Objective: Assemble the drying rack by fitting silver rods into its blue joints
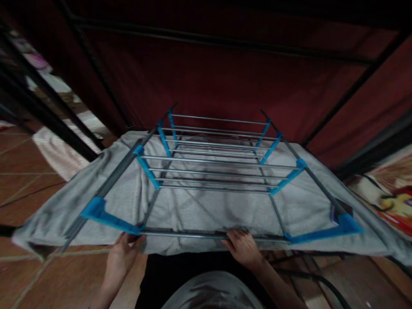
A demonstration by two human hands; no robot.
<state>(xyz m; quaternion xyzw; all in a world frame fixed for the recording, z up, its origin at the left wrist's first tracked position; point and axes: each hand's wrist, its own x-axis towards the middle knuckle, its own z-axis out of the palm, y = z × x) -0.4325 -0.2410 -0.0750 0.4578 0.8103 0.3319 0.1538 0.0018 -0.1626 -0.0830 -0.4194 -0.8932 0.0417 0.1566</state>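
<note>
left edge: dark metal frame bars (48, 92) run diagonally over the tiled floor (28, 189), w/ pale cloth behind them. nearer in, the left hand (124, 253) sits at the near-left corner of the drying rack (219, 171), right under the blue corner bracket (103, 214); its fingers (133, 238) curl up onto the near rail (193, 234) & the edge of the grey towel (193, 206), but can't tell if they fully clamp. the towel lies spread flat over the rack's wings, under the raised centre rods, hanging off both sides. rack's long axis runs left-right in front of the person, rods parallel to the near rail. right hand (243, 246) rests palm-down on that same rail near its middle, fingers (236, 235) bent over it & touching the towel edge; looks like a loose hold. both hands equally near the rail, left one closer to a corner. far right: blue bracket (344, 225), then a cable (309, 277) on the floor & a colourful mat (395, 201). dark red fabric wall (209, 81) stands behind, nothing between hands & rail.
</note>
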